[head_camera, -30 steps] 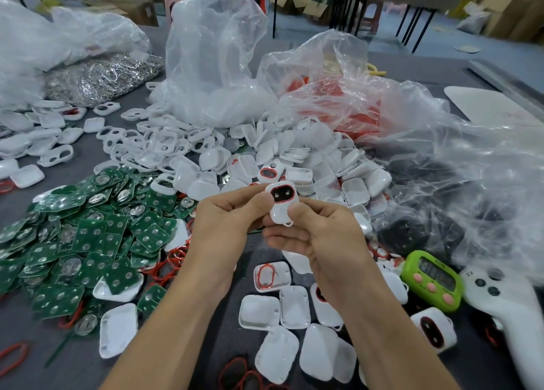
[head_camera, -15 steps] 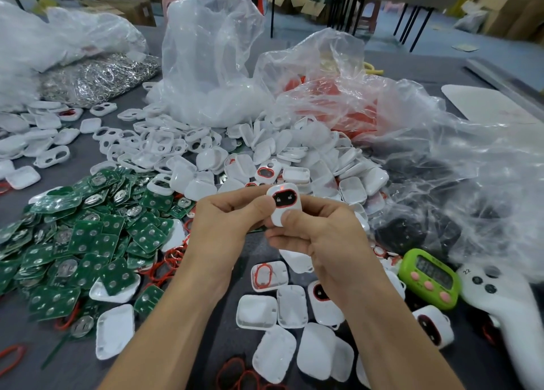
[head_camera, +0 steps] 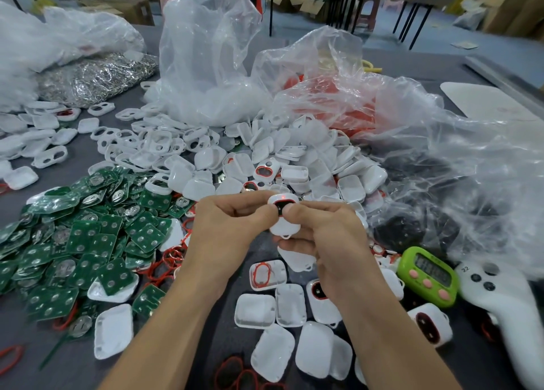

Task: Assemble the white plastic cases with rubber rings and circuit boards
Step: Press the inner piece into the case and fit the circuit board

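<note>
Above the worktop (head_camera: 79, 372), left hand (head_camera: 232, 222) pinches the left edge of 1 case (head_camera: 285, 217); right hand (head_camera: 326, 236) curls round its right side. Case is glossy white, rounded, red-ringed window up, long axis pointing away. Flat green boards (head_camera: 88, 236) lie left, empty shells (head_camera: 294, 154) beyond.

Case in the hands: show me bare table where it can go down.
Bare table shows at the near left, below the circuit boards and left of a lone case half. Another strip lies between the right forearm and the white controller. Crowded: the case pile ahead.
</note>
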`<action>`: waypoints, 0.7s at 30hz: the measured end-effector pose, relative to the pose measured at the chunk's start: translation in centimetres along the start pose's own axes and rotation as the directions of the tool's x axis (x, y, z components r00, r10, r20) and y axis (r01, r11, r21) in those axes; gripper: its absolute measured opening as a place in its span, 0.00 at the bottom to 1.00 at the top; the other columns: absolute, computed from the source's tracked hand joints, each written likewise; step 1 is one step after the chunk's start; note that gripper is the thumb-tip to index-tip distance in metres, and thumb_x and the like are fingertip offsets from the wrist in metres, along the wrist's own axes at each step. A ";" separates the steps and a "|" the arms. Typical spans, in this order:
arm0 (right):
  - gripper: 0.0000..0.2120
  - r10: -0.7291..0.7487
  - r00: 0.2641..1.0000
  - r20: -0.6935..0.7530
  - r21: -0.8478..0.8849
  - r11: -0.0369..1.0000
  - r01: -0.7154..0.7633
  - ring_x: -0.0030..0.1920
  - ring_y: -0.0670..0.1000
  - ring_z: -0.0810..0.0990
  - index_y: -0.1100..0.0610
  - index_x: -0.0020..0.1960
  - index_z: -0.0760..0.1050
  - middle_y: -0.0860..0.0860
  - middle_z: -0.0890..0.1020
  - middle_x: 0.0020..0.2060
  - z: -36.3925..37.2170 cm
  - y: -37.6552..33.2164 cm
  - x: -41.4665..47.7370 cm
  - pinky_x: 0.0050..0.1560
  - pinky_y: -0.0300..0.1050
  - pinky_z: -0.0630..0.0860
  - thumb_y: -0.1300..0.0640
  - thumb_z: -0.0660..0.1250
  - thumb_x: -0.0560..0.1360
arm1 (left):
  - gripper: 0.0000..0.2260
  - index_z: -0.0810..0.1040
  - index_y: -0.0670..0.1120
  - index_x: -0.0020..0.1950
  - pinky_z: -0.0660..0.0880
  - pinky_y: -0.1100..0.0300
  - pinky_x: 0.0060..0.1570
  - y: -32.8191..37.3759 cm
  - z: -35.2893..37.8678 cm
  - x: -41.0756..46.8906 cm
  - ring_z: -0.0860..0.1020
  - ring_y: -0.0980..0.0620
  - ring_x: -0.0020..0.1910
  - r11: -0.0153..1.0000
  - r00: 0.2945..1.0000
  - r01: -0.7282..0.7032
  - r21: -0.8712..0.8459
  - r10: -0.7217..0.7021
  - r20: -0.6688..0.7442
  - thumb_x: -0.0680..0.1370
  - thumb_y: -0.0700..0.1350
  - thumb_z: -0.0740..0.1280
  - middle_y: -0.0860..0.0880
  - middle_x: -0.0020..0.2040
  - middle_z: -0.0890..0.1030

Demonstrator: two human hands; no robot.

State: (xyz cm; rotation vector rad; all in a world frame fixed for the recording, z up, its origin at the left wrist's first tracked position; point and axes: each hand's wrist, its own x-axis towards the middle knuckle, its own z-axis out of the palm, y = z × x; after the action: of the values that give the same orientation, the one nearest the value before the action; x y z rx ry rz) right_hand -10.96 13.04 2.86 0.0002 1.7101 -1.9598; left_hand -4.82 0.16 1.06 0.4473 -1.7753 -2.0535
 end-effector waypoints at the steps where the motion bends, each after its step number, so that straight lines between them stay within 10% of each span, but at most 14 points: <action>1: 0.07 -0.001 1.000 -0.012 0.004 1.000 0.001 0.39 0.57 0.87 0.61 0.41 0.86 0.60 0.87 0.40 0.1 0.1 0.0 0.33 0.40 0.81 0.67 0.71 0.76 | 0.15 0.90 0.53 0.45 0.79 0.67 0.41 -0.1 0.0 0.0 0.87 0.54 0.42 1.000 1.000 -0.001 0.004 0.001 0.002 0.75 0.32 0.73 0.47 0.43 0.88; 10: 0.10 0.016 0.968 0.252 0.035 0.999 -0.025 0.41 0.57 0.87 0.61 0.46 0.86 0.62 0.87 0.44 -0.7 0.2 0.5 0.43 0.46 0.83 0.67 0.66 0.76 | 0.09 0.89 0.47 0.45 0.81 0.58 0.38 -0.4 0.1 0.3 0.84 0.48 0.37 0.990 0.991 0.111 -0.084 -0.117 -0.072 0.67 0.45 0.74 0.42 0.41 0.87; 21: 0.09 0.011 0.969 0.249 -0.024 1.000 -0.005 0.39 0.55 0.86 0.66 0.53 0.83 0.63 0.87 0.45 -0.5 0.6 0.6 0.42 0.44 0.82 0.70 0.64 0.78 | 0.11 0.89 0.46 0.44 0.83 0.52 0.41 -0.8 -0.1 0.5 0.84 0.46 0.37 0.986 0.977 0.148 -0.071 -0.157 -0.142 0.64 0.47 0.77 0.41 0.41 0.87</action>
State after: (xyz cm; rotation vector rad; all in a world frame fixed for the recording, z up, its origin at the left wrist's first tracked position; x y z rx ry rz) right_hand -11.43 13.23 2.02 -0.2374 1.5656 -1.8462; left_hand -5.25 -0.07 0.24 0.7179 -1.6334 -2.1093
